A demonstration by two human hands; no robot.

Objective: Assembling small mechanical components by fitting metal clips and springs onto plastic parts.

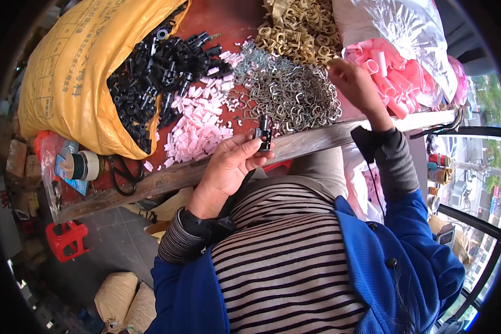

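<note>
Pinching a small black part (265, 133) upright between thumb and fingers, your left hand (228, 167) is at the front edge of the red table (225, 22) in the head view. The part is just in front of the pile of metal hooks (295, 94). Your right hand (355, 86) is by the far right of that pile, near the brass-coloured pieces (300, 33); its fingers are curled, and I cannot tell whether they hold anything. To its right, pink tubes (398, 80) lie against a white bag (398, 22). On your left, black parts (161, 72) spill from a yellow bag (78, 78). Pale pink bits (197, 119) lie heaped between them and the hooks.
</note>
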